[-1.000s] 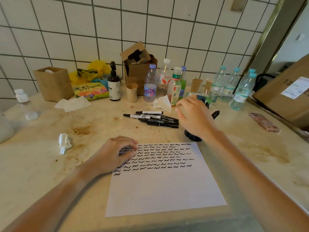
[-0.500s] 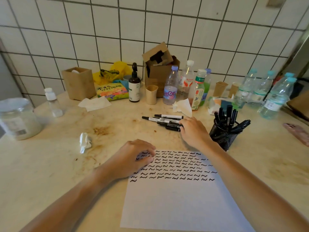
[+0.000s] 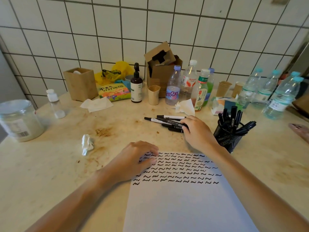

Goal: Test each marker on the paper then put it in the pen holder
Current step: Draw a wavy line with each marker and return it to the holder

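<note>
head view: right hand (image 3: 199, 133) reaches onto the pile of loose markers (image 3: 165, 122) on the table (image 3: 50, 164), fingers curled over the nearest one. left hand (image 3: 135, 160) presses relaxed fingers on the scribbled paper (image 3: 184, 198). pen holder (image 3: 229, 136), full of markers, stands just right of the right wrist.

The matt white paper (image 3: 184, 206) lies on a smooth, stained stone-like tabletop (image 3: 41, 173), beside black plastic markers (image 3: 165, 122), a black metal-mesh pen holder (image 3: 229, 137), clear plastic bottles (image 3: 173, 86), a brown cardboard box (image 3: 160, 71) and glossy wall tiles (image 3: 184, 24).
</note>
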